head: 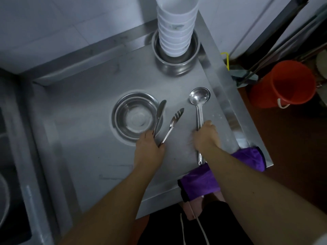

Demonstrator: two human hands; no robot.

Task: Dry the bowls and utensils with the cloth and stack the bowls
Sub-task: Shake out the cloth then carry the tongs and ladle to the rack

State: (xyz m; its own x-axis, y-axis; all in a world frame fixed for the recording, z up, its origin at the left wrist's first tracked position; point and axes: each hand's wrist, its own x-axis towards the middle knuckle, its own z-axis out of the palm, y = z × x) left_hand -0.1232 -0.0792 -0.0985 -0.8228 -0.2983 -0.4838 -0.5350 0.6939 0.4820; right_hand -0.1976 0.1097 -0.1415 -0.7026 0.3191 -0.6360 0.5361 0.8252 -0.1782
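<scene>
On the steel counter [92, 138], my left hand [148, 147] grips steel tongs [169, 126] by their hinged end, their two arms spread and pointing away from me. My right hand [206, 135] is closed on the handles of two nested ladles [199, 99], whose bowls lie near the counter's right edge. A shallow steel bowl [134, 115] sits just left of the tongs. At the back, a tall stack of white bowls [175, 29] stands inside a deeper steel bowl [177, 64]. The purple cloth [196, 184] hangs over the counter's front right edge, partly under my right forearm.
A sink [10, 191] lies at the left, lower than the counter. An orange bucket [284, 84] stands on the floor to the right, beside dark poles leaning on the wall. White tiled wall runs behind the counter.
</scene>
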